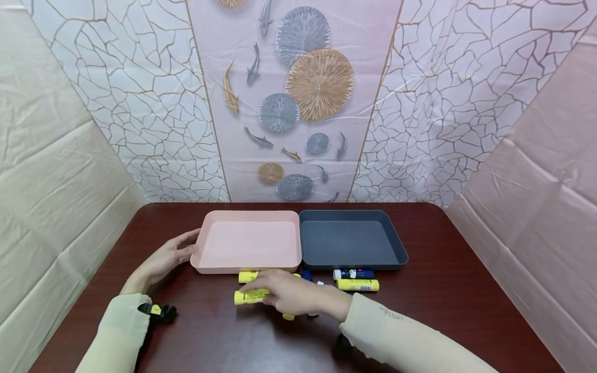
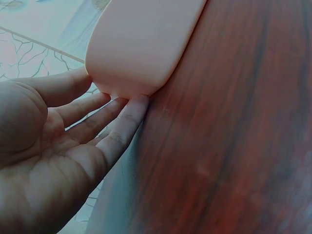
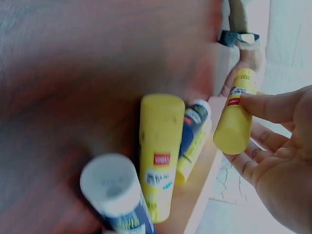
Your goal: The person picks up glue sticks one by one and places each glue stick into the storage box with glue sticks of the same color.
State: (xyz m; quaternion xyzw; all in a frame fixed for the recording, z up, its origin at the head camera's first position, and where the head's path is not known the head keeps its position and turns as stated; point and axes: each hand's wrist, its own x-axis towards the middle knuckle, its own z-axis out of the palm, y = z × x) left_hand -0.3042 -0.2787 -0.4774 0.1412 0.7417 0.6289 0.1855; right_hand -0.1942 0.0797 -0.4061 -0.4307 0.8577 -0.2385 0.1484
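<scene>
In my right hand (image 1: pixel 291 291) a yellow glue stick (image 3: pixel 234 114) is pinched between thumb and fingers, raised over the other sticks. Below it in the right wrist view lie another yellow glue stick (image 3: pixel 161 156), a dark blue one with a white cap (image 3: pixel 111 185) and more behind them. My right hand covers part of this group in the head view. At the left end of the pink tray (image 1: pixel 198 259), my left hand (image 1: pixel 164 261) touches the outer wall with its fingertips, the fingers mostly straight.
Against the pink tray's right side stands a dark grey-blue tray (image 1: pixel 354 267). In front of it lie a blue glue stick (image 1: pixel 359 274) and a yellow glue stick (image 1: pixel 358 285). The brown table (image 1: pixel 210 336) meets a patterned cloth (image 1: pixel 177 176) at the back.
</scene>
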